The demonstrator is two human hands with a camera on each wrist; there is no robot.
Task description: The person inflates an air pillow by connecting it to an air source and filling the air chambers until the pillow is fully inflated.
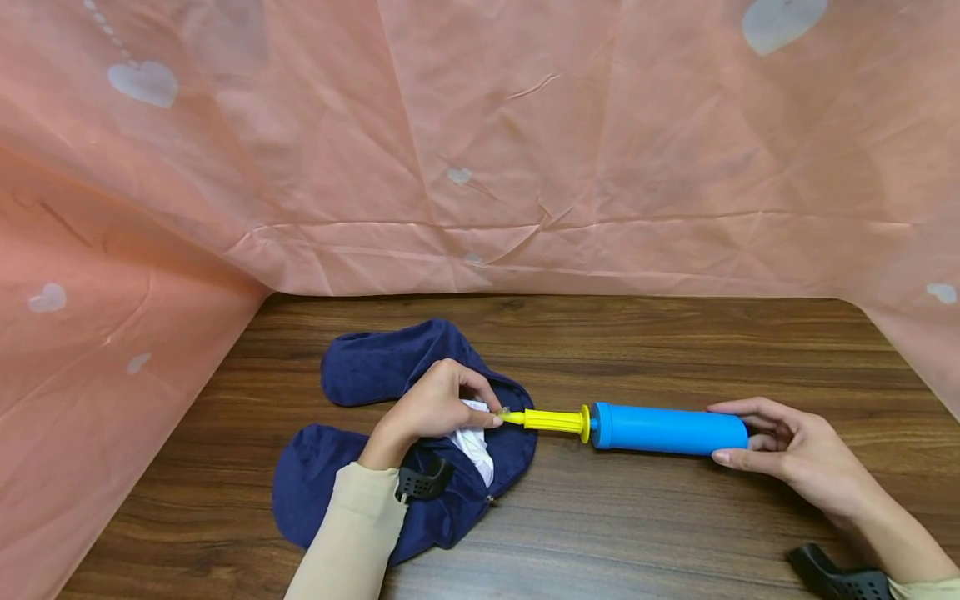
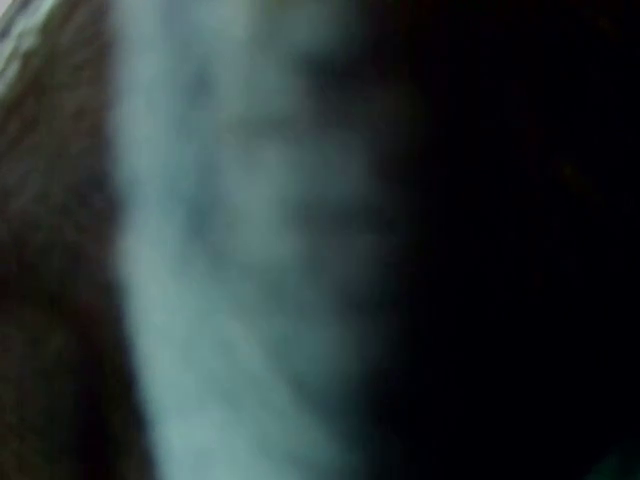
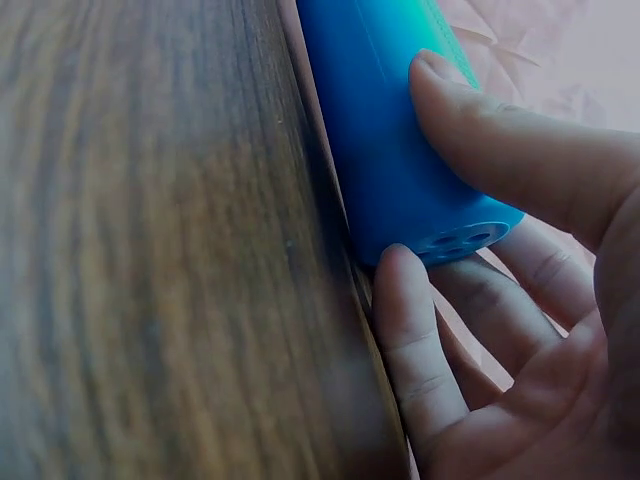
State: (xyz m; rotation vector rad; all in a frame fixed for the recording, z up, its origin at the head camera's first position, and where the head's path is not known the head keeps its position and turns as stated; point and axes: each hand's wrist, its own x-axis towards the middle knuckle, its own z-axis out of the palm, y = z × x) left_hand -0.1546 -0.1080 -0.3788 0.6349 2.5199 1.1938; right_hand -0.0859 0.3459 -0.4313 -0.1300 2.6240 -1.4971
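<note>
A hand air pump (image 1: 667, 429) with a blue barrel lies level on the table, its yellow nozzle end (image 1: 551, 421) pointing left. My left hand (image 1: 431, 404) pinches the tip of that nozzle between thumb and fingers, at a small clear piece. Beneath it lies a navy U-shaped neck pillow (image 1: 382, 367), unzipped at its curve, with a white inner lining (image 1: 476, 454) showing. At the barrel's far end my right hand (image 1: 806, 458) grips with thumb and fingers; small holes show in the end cap (image 3: 465, 240). The left wrist view is too dark and blurred to read.
A brown wood-grain table (image 1: 637, 525) lies under everything. Pink cloth (image 1: 525, 150) with pale hearts hangs along the back and both sides. Black wrist bands (image 1: 425, 481) are on both of my wrists.
</note>
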